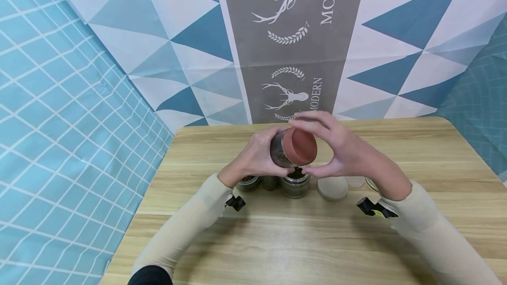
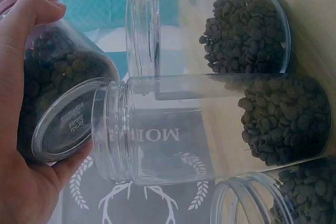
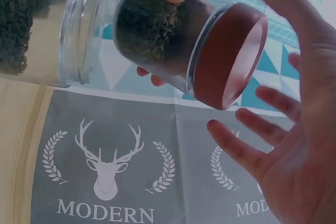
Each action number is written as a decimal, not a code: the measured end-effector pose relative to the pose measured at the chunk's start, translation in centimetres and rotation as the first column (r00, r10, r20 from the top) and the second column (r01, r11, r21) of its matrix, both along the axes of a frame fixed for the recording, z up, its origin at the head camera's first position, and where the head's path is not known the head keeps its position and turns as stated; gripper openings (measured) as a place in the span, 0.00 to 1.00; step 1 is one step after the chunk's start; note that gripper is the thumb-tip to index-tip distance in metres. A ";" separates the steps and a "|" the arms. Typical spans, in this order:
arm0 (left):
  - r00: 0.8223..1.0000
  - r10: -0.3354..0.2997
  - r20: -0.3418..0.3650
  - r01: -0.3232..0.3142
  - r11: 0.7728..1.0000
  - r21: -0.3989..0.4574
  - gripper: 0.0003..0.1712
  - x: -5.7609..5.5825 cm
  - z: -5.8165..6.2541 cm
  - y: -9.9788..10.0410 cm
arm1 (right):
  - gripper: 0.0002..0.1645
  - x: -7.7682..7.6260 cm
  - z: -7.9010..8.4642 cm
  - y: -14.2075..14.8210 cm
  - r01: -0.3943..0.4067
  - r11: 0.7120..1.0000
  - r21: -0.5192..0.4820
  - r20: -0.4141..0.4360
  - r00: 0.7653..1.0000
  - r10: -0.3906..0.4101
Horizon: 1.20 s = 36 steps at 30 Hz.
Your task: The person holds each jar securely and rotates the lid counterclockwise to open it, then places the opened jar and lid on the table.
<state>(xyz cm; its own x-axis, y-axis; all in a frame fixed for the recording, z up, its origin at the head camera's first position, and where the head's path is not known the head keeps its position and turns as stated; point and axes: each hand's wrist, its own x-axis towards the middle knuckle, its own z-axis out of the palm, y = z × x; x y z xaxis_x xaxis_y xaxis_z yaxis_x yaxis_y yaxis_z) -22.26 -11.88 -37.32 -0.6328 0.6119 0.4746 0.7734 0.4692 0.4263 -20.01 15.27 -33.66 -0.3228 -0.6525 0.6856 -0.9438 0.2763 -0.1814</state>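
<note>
My left hand [image 1: 256,155] grips a clear jar [image 2: 63,72] part-filled with dark pellets. The jar is tilted on its side above the table, its reddish-brown lid [image 1: 299,146] on and turned towards my right hand [image 1: 338,148]. Spread wide around that lid, the right fingers stand a little off it in the right wrist view. Below the held jar is an open glass jar [image 1: 295,188] with similar dark contents. Two more jars, a left one [image 1: 248,184] and a middle one [image 1: 270,182], are partly hidden by the left hand.
A pale round lid [image 1: 332,189] lies right of the jars, with a second pale disc [image 1: 355,182] and a gold-rimmed lid [image 1: 371,184] partly behind the right forearm. The wooden table [image 1: 273,241] meets a patterned cloth wall [image 1: 285,56] at the back.
</note>
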 end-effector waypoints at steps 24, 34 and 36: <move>1.000 0.012 -0.015 -0.012 1.000 0.003 0.51 0.0 0.1 0.5 | 0.48 1.7 0.1 -1.2 0.300 0.950 -0.083 0.198 0.940 -0.279; 1.000 -0.005 -0.026 0.005 1.000 0.010 0.50 0.0 -0.1 0.8 | 0.39 1.9 -0.3 -1.8 0.314 0.945 -0.090 0.149 0.943 -0.299; 1.000 -0.005 -0.026 0.005 1.000 0.009 0.50 0.0 -0.1 0.8 | 0.38 1.8 -0.3 -1.8 0.310 0.947 -0.089 0.150 0.944 -0.295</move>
